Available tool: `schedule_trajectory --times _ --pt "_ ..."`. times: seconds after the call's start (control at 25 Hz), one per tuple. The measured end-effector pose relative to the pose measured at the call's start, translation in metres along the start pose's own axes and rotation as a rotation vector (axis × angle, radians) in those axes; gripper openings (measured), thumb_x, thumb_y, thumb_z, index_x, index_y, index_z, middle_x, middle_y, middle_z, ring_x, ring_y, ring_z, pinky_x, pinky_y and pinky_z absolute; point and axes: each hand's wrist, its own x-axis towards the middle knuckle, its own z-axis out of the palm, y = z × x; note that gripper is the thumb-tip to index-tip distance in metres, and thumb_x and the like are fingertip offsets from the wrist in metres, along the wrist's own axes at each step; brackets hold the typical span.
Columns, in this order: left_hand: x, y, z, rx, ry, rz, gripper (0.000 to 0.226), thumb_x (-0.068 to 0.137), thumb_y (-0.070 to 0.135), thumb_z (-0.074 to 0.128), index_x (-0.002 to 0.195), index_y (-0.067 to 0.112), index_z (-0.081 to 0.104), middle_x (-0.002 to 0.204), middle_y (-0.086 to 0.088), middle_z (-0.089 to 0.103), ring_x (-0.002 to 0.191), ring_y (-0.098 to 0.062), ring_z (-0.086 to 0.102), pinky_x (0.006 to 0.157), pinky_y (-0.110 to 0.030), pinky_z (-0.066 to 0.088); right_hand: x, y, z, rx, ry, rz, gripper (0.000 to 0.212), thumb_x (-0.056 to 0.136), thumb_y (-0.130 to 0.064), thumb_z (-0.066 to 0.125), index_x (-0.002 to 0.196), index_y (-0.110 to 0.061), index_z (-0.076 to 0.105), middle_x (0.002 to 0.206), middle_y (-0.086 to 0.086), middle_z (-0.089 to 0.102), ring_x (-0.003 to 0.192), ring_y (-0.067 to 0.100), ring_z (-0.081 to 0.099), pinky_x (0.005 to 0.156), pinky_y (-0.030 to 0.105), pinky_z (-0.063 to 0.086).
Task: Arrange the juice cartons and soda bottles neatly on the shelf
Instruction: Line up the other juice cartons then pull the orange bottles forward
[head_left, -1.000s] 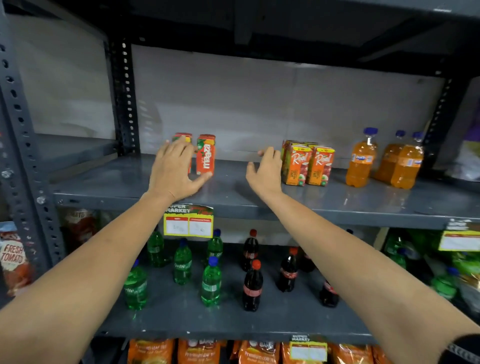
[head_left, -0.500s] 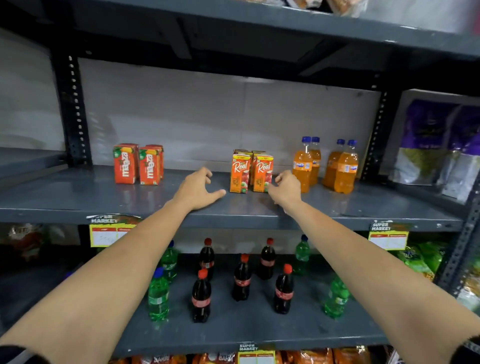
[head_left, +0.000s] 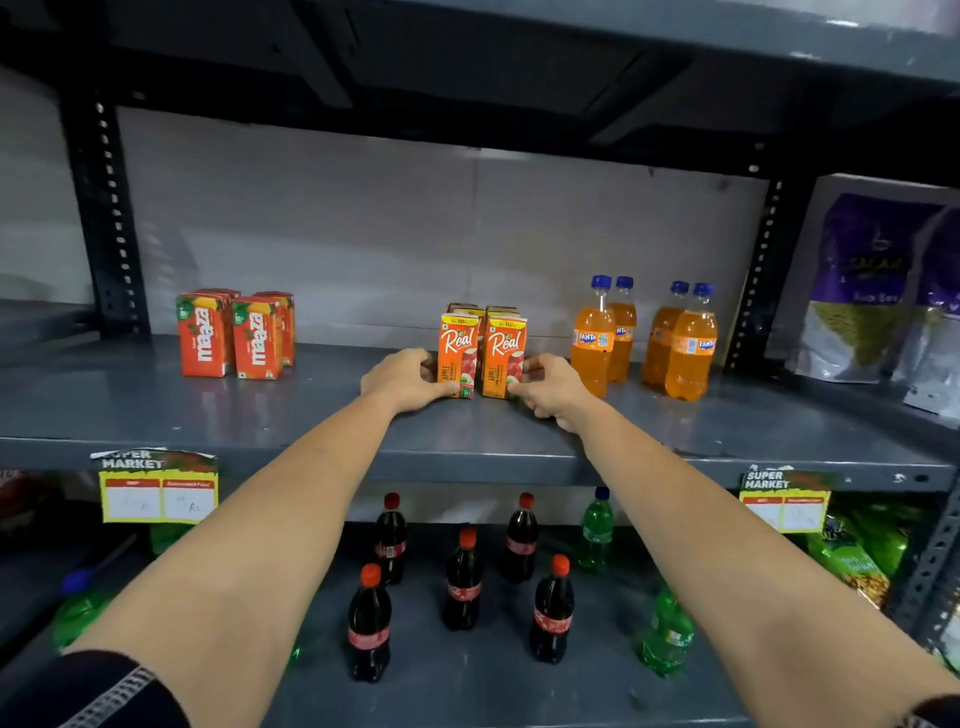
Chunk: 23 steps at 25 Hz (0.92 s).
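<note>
Nearest the camera, the lower shelf (head_left: 467, 696) carries cola bottles (head_left: 462, 579) standing upright but staggered, with gaps between them and no clear row. Green soda bottles (head_left: 667, 636) stand scattered to the right and far left of them, well apart from one another. This level appears not yet put in order.

Both forearms reach up and forward to the middle shelf (head_left: 291, 415). The left hand (head_left: 402, 382) rests against the left side of the front left Real apple carton (head_left: 458, 356), fingers curled around its lower edge. The right hand (head_left: 553, 384) meets the right side of the front right Real apple carton (head_left: 503, 358), fingers bent and pinching at its lower corner. The two cartons stand upright, just beside each other with a narrow gap, and further cartons of the same kind stand close behind them. Judgement: the hands are squaring this block from both sides, pressing it together.

To the left, well apart, the Maaza cartons (head_left: 234, 332) stand upright in a compact group, two in front and others behind; this group looks tidy. To the right, four Fanta bottles (head_left: 644, 335) stand in two pairs with a gap between the pairs; some closing up may remain.

Farthest right, beyond the upright post, purple pouches (head_left: 862, 291) lean on the adjoining bay.

Assessment: the middle shelf is largely ordered; the lower shelf remains.
</note>
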Motion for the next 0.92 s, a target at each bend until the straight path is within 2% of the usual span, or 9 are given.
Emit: schedule_trajectory --times 0.32,0.64,0.76,0.84,0.92 --pt "0.005 0.01 0.005 -0.043 0.006 -0.029 0.052 0.072 0.056 0.071 0.108 0.02 0.063 0.109 0.0 0.068 0.104 -0.019 0.06 0.088 -0.041 0.049 0.002 0.002 -0.002 0.049 -0.013 0.028 0.023 0.091 -0.008 0.059 0.11 -0.014 0.045 0.084 0.006 0.057 0.057 0.012 0.049 0.038 0.017 0.038" --pt "0.003 0.009 0.004 -0.043 0.009 -0.032 0.05 0.073 0.055 0.07 0.107 0.019 0.063 0.111 -0.002 0.068 0.106 -0.02 0.06 0.088 -0.041 0.049 0.002 -0.001 -0.003 0.043 -0.032 0.042 0.031 0.093 -0.008 0.056 0.122 -0.01 0.045 0.087 0.007 0.057 0.057 0.011 0.048 0.041 0.018 0.039" --pt "0.0 0.011 0.005 -0.022 0.016 -0.035 0.05 0.074 0.057 0.069 0.107 0.02 0.062 0.112 -0.001 0.068 0.107 -0.02 0.06 0.08 -0.036 0.047 0.001 0.0 -0.001 0.012 -0.011 0.039 0.036 0.093 -0.01 0.056 0.127 -0.01 0.043 0.096 0.01 0.058 0.057 0.011 0.048 0.041 0.018 0.039" --pt "-0.002 0.013 0.005 0.006 0.014 -0.057 0.054 0.073 0.059 0.068 0.109 0.019 0.061 0.114 0.0 0.067 0.109 -0.02 0.059 0.079 -0.035 0.046 -0.002 -0.001 0.0 -0.023 0.02 0.032 0.041 0.092 -0.014 0.058 0.13 -0.011 0.042 0.105 0.012 0.06 0.058 0.012 0.05 0.044 0.02 0.041" --pt "-0.008 0.014 0.003 0.007 0.014 -0.096 0.064 0.071 0.06 0.069 0.115 0.015 0.059 0.117 -0.003 0.066 0.111 -0.022 0.059 0.084 -0.038 0.049 -0.007 -0.002 0.001 -0.046 0.073 0.007 0.048 0.089 -0.018 0.064 0.13 -0.012 0.04 0.107 0.011 0.062 0.057 0.012 0.053 0.044 0.021 0.042"
